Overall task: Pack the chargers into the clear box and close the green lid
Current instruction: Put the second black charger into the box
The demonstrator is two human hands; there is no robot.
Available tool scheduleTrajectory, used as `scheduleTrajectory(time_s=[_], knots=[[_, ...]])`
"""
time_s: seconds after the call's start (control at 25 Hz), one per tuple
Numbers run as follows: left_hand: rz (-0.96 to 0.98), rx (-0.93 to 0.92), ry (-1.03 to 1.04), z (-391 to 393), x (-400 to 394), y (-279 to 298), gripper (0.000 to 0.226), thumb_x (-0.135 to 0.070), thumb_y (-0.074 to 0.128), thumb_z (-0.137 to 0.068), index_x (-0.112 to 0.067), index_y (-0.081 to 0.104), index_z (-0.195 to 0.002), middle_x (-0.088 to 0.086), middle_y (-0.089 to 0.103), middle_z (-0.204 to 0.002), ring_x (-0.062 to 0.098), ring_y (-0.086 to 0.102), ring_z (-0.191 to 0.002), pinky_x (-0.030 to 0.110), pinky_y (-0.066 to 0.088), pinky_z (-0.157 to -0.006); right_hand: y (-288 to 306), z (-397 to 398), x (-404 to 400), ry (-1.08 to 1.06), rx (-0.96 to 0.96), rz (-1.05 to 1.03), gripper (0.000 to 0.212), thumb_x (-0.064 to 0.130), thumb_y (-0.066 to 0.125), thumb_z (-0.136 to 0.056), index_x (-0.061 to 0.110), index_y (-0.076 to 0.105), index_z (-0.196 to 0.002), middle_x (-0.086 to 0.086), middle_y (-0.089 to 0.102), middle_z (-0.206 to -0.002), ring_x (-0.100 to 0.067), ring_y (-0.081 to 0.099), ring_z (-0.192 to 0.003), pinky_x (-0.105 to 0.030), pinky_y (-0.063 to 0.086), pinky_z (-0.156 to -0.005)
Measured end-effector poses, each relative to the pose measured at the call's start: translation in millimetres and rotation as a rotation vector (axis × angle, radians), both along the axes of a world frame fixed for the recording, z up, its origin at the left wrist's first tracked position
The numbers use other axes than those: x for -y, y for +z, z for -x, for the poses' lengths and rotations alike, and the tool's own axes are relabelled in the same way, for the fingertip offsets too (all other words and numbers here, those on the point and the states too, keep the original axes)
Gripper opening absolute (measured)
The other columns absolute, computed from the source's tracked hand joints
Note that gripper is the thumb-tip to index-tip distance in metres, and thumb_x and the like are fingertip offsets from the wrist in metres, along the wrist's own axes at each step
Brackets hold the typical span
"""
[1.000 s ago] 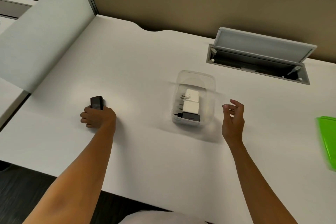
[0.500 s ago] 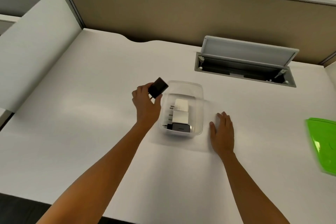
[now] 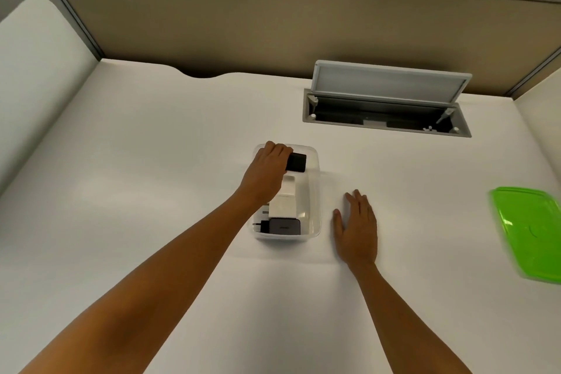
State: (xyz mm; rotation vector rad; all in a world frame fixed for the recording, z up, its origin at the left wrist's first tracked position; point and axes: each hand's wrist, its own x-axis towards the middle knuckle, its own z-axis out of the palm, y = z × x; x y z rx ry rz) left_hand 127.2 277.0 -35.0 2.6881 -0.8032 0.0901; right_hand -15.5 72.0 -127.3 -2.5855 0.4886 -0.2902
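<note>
1. A black charger (image 3: 297, 162) is gripped by the fingers of the left hand (image 3: 268, 173), closed around its near end, and is held over the far end of the clear box (image 3: 315, 191); whether it touches the box floor cannot be told.
2. The right hand (image 3: 358, 229) is laid flat and open on the table (image 3: 151, 161), just beside the box's right wall, with nothing held.
3. Inside the box, a white charger (image 3: 287, 200) is seen in the middle and a dark grey charger (image 3: 283, 226) with its plug pins pointing left at the near end.
4. The green lid (image 3: 529, 234) is lying on the table well apart to the right, untouched.
5. No other chargers are seen on the table, so packing is judged nearly done: the black charger is yet to be released, and the lid is yet to be fetched and pressed on.
</note>
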Motion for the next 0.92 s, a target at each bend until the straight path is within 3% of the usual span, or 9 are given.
scheduleTrajectory(time_s=[0.12,0.28,0.48,0.6,0.92], knots=[[-0.117,0.015,-0.035,-1.4,2.7,-8.1,0.051,0.000,0.064,-0.086,-0.006,0.049,-0.134,0.012,0.053,-0.134,0.028,0.047,-0.123,0.037,0.040,-0.106,0.1,0.0,-0.7,-0.008,0.000,-0.008,0.053,0.039,0.049,-0.098,0.017,0.042,-0.146,-0.002,0.037,-0.157,-0.021,0.028,-0.148,-0.041,0.031,-0.119],[-0.188,-0.035,-0.007,-6.3,1.9,-13.6,0.048,-0.011,0.066,-0.091,-0.008,0.049,-0.135,0.011,0.045,-0.137,0.026,0.046,-0.124,0.036,0.042,-0.106,-0.4,0.5,-1.2,-0.013,-0.001,-0.016,0.053,0.039,0.049,-0.098,0.018,0.042,-0.146,-0.001,0.036,-0.157,-0.020,0.028,-0.148,-0.041,0.030,-0.120],[-0.238,-0.043,-0.022,-6.5,1.9,-11.4,0.055,-0.002,0.061,-0.090,-0.009,0.045,-0.141,0.010,0.052,-0.137,0.028,0.040,-0.131,0.037,0.035,-0.111,-0.1,-0.9,-1.1,-0.019,0.000,-0.039,0.053,0.040,0.049,-0.097,0.019,0.042,-0.146,0.000,0.036,-0.158,-0.019,0.027,-0.149,-0.041,0.030,-0.120],[-0.223,-0.040,-0.009,-3.4,2.8,-9.6,0.046,-0.004,0.057,-0.092,-0.012,0.049,-0.136,0.008,0.056,-0.132,0.027,0.043,-0.126,0.037,0.035,-0.109,-0.8,-0.4,-0.9,-0.018,-0.004,-0.037,0.054,0.041,0.048,-0.097,0.019,0.042,-0.146,0.000,0.036,-0.158,-0.019,0.027,-0.149,-0.041,0.030,-0.120],[0.231,-0.017,0.124,36.8,32.4,6.6,0.028,-0.013,0.053,-0.096,-0.008,0.059,-0.122,0.011,0.061,-0.120,0.027,0.056,-0.106,0.040,0.047,-0.095,-2.4,-0.6,4.3,0.026,-0.038,-0.048,0.056,0.043,0.047,-0.098,0.016,0.040,-0.147,-0.004,0.033,-0.159,-0.022,0.026,-0.149,-0.042,0.028,-0.121]])
